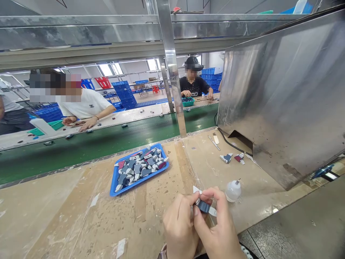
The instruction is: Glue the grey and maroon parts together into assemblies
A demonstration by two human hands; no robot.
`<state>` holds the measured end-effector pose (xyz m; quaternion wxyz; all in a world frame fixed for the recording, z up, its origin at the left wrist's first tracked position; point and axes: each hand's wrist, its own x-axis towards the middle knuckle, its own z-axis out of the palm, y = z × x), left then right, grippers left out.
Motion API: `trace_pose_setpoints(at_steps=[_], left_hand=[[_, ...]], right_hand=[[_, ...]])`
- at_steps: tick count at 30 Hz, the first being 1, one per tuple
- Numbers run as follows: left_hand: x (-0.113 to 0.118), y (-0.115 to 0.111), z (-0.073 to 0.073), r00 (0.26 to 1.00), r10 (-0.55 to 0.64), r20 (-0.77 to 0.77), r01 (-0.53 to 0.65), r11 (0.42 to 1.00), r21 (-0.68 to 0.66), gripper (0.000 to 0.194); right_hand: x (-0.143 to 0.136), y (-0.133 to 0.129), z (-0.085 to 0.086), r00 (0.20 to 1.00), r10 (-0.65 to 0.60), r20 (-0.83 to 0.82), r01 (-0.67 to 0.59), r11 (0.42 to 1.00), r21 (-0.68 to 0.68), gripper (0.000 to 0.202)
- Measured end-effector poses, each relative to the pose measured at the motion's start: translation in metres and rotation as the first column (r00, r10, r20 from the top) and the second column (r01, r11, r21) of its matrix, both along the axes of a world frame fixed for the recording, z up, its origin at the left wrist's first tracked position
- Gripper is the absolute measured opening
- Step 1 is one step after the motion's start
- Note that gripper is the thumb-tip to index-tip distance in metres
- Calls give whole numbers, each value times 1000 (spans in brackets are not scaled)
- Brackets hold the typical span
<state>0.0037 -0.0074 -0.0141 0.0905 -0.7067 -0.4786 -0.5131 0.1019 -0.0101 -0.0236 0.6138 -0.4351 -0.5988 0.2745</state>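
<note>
Both my hands meet over the front of the workbench, fingers closed round one small dark blue and white plastic part. My left hand pinches its left end, where a white tip sticks up. On the other side my right hand grips the blue body between thumb and fingers, with a white tab poking out at the right. Just beyond the right hand stands a small translucent bottle with a thin nozzle. A blue tray to the left is heaped with similar blue, white and maroon parts.
Two loose parts and a thin tool lie farther back, beside a large metal housing. A green conveyor belt with scattered parts runs behind the bench. Two people sit across it. A metal post rises at the bench edge.
</note>
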Motion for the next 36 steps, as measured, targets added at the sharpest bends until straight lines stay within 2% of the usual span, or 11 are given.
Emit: trace_pose_setpoints(at_steps=[6,9,15,18,21,23,30,36], left_hand=[[-2,0,-2,999,35,7,-35,999,34,22],[0,-1,0,999,23,26,-24,999,46,21],[3,-2,0,994,2,110,-9,998,67,17],[3,-3,-1,991,1,133,-12,997,83,16],[4,-4,0,990,6,139,-21,994,107,14],[5,-4,2,991,24,134,-39,993,111,14],[8,-5,6,987,127,96,-140,981,136,16],[6,-5,5,987,129,95,-140,982,126,14]], right_hand=[[3,3,1,998,55,16,-55,997,54,20],[4,3,4,998,62,12,-63,993,95,21],[14,4,5,987,155,-29,-151,981,121,24],[26,6,-1,988,152,40,-157,970,185,24],[36,9,-8,980,143,142,-184,921,343,29],[38,10,-11,977,131,168,-189,896,402,34],[31,13,-14,984,53,169,-113,921,373,32],[31,10,-10,985,28,171,-93,916,390,31]])
